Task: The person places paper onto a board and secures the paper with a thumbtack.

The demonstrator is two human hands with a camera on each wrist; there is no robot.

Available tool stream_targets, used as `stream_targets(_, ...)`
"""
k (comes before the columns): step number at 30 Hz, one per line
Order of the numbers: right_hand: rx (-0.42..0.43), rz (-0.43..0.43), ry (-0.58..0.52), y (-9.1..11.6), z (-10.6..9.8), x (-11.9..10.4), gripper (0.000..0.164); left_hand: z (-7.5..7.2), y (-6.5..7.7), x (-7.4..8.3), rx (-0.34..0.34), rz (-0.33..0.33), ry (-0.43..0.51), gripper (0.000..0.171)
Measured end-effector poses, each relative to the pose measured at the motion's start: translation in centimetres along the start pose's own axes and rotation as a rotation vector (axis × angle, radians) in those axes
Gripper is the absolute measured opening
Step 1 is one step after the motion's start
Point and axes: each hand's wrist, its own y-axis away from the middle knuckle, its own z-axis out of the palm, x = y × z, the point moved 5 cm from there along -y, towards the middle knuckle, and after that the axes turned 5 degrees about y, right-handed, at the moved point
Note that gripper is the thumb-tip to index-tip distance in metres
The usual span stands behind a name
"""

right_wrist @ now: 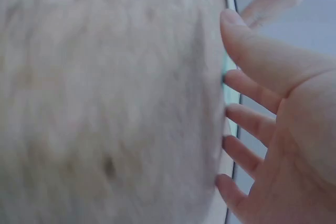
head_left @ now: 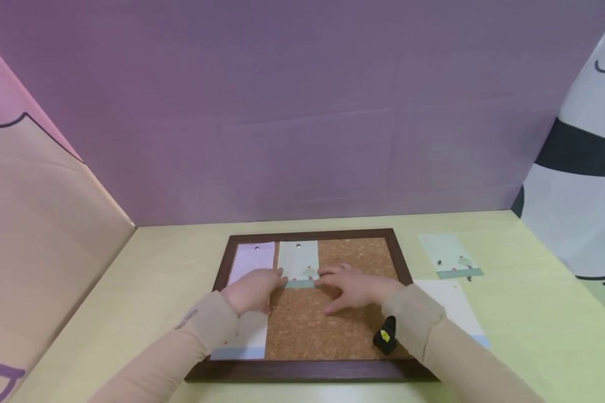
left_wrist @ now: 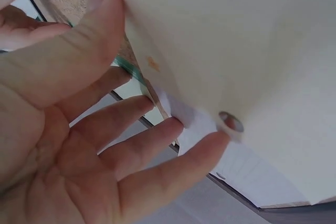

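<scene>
A framed cork board [head_left: 333, 330] lies on the table. At its upper middle is a pale note [head_left: 294, 260] with a teal strip along the bottom, held by a silver pin [head_left: 298, 245] near its top. My left hand [head_left: 254, 290] is at the note's lower left edge, fingers spread and relaxed. At the lower right edge, the fingertips of my right hand [head_left: 355, 286] touch or nearly touch the note. In the left wrist view, a silver pin [left_wrist: 231, 122] shows in a white sheet [left_wrist: 236, 40] beside the fingers. Neither hand grips anything.
A purple note [head_left: 254, 260] is pinned at the board's upper left, and a white note [head_left: 249, 336] with a blue strip is below it. To the right on the table lie a teal-striped note [head_left: 446, 249], a blue-striped note [head_left: 448, 305] and small pins [head_left: 469, 279].
</scene>
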Motion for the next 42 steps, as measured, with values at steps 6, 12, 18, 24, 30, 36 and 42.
stream_targets(6,0.055,0.119,-0.091,2.3,-3.3,2.5,0.048,-0.1,0.3,0.3,-0.004,-0.022,0.025,0.067)
stream_targets(12,0.234,0.196,-0.088,6.3,-7.3,7.1,0.044,-0.1,0.2,0.6,-0.018,-0.036,0.019,0.068)
stream_targets(18,0.273,0.292,-0.064,9.9,-8.3,11.9,0.043,0.0,0.0,0.4,-0.018,-0.046,0.011,0.067)
stream_targets(24,0.166,0.216,0.009,11.9,-6.6,13.4,0.052,0.0,0.1,0.3,-0.018,-0.048,0.011,0.067)
stream_targets(30,0.146,0.115,0.192,12.7,-4.5,13.2,0.073,-0.2,0.4,0.6,-0.018,-0.06,0.034,0.066)
stream_targets(36,0.174,0.124,0.337,13.3,-3.3,13.3,0.085,-0.2,0.4,0.8,-0.017,-0.062,0.036,0.067)
stream_targets(42,0.171,0.135,0.377,13.2,-2.7,13.5,0.093,0.0,0.0,0.7,-0.011,-0.054,0.015,0.066)
